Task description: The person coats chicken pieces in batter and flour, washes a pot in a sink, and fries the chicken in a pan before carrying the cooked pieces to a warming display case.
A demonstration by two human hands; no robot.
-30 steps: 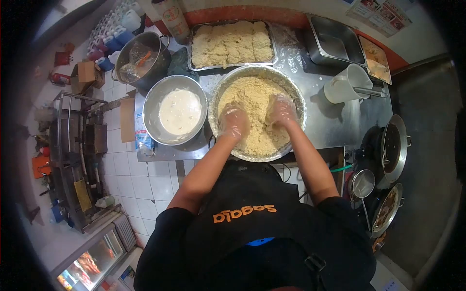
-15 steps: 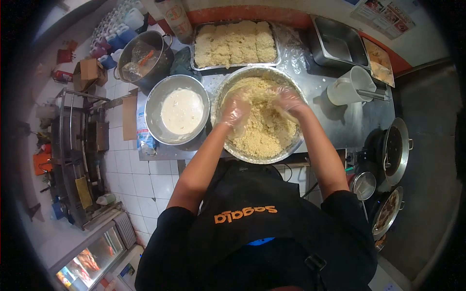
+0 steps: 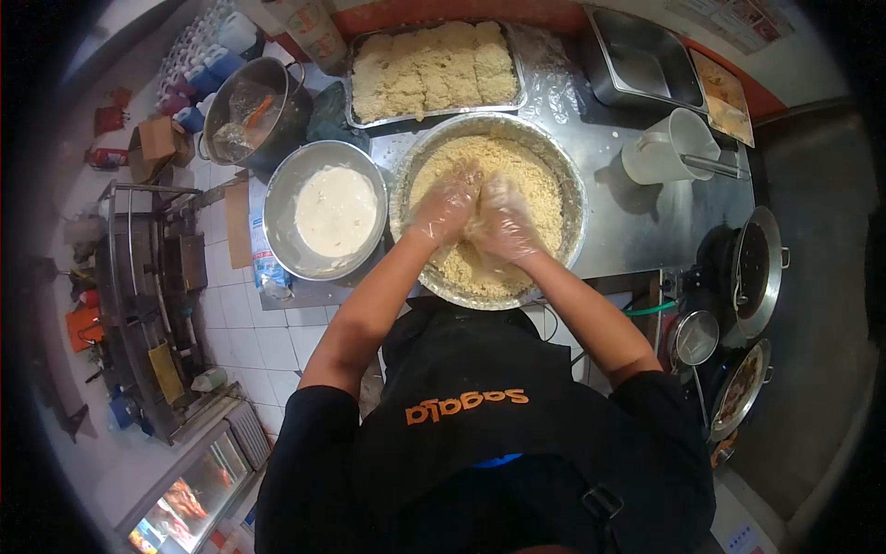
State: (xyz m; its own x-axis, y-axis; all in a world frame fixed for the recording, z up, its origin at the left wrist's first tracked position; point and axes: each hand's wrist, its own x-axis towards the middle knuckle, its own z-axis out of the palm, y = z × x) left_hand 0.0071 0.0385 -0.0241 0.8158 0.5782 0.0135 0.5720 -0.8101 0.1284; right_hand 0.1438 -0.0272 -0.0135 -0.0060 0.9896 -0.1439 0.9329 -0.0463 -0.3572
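My left hand (image 3: 445,205) and my right hand (image 3: 505,224), both in clear plastic gloves, are close together over the middle of a large round metal bowl (image 3: 580,208). Pale yellow crumbs (image 3: 535,171) fill the bowl around them. The fingers of both hands are drawn together at the crumbs; anything between them is hidden. To the left sits a smaller metal bowl (image 3: 277,226) of white batter (image 3: 334,210). Behind the large bowl, a rectangular tray (image 3: 523,97) holds crumb-coated pieces (image 3: 434,69) in rows.
A large pot (image 3: 293,138) stands at the back left. On the right of the steel table (image 3: 614,235) are a white jug (image 3: 660,152) with tongs across its rim and a deep metal pan (image 3: 646,69). Wide pans (image 3: 757,268) sit beyond the table's right edge.
My hands have come together at the middle of the bowl from spread positions; the right moved left and nearer to me. The whole view has shifted slightly.
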